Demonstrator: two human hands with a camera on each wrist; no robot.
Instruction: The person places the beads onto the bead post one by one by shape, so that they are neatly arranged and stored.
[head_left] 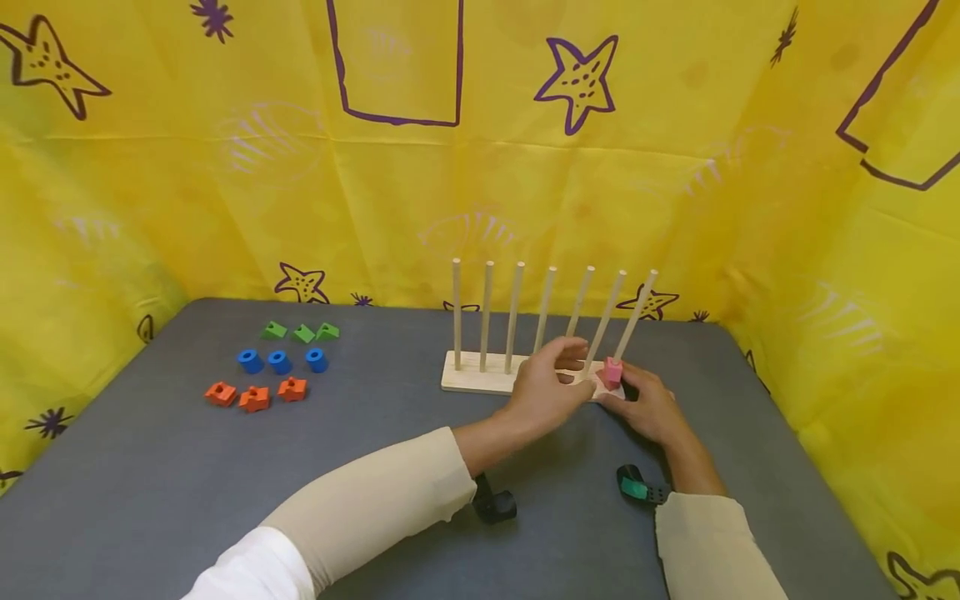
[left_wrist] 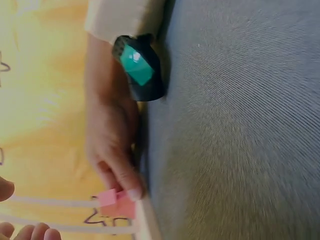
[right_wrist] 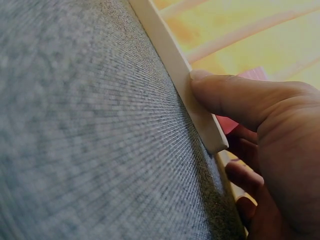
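A wooden peg board (head_left: 480, 379) with several upright pegs stands near the back of the table. Pink blocks (head_left: 613, 370) sit low around its rightmost peg, one above another. My right hand (head_left: 651, 404) grips the right end of the board beside these blocks. In the right wrist view its thumb (right_wrist: 225, 95) lies along the board's front edge, with the other fingers curled behind. My left hand (head_left: 546, 387) hovers in front of the pegs, fingers loosely bent and nothing between them. Its fingertips (left_wrist: 37, 232) show at the lower left of the left wrist view.
To the left on the grey table (head_left: 375, 467) lie three green notched blocks (head_left: 303, 333), three blue cylinders (head_left: 279, 362) and three orange blocks (head_left: 254, 399). A yellow patterned curtain (head_left: 390, 192) surrounds the back and sides. Black wrist devices (head_left: 495, 505) hang near both sleeves.
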